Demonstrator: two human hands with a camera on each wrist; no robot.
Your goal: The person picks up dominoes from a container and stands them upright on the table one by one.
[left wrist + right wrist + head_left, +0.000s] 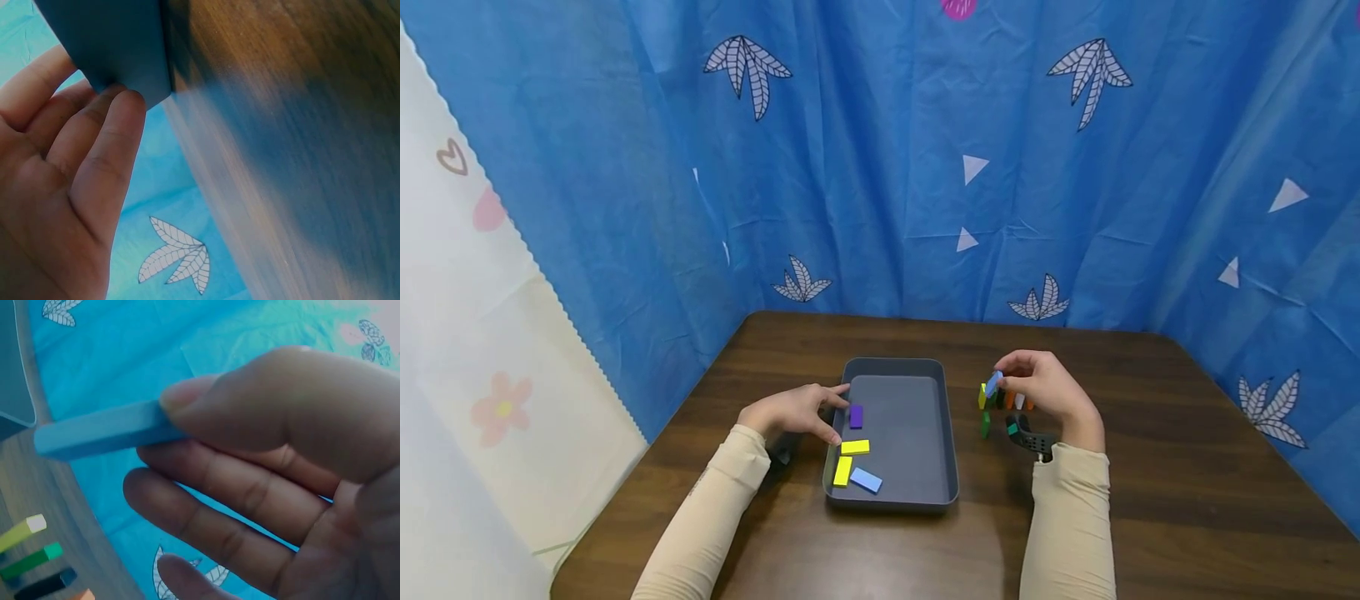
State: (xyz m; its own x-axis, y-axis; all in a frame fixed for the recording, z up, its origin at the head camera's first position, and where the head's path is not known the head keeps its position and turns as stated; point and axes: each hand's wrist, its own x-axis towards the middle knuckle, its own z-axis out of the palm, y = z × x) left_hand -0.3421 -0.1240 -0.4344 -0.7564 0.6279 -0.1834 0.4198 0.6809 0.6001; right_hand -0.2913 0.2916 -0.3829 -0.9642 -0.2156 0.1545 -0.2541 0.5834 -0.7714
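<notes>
My right hand (1047, 385) pinches a light blue domino block (103, 431) between thumb and fingertips, above the table. Below it stands a row of upright blocks, partly hidden by the hand: a yellow block (982, 396), a green block (31, 561), a black block (47, 584) and orange ones. A separate green block (986, 426) stands nearer me. My left hand (797, 412) holds the left side of a grey tray (951, 450), fingertips against its outer wall. Inside lie a purple block (856, 417), two yellow blocks (854, 447) and a light blue block (867, 480).
The brown wooden table (1180, 467) extends on both sides of the tray. A blue patterned curtain (910, 167) hangs behind its far edge, and a pale curtain (482, 375) hangs at the left. A dark wrist mount (1032, 439) sits by the right wrist, close to the standing blocks.
</notes>
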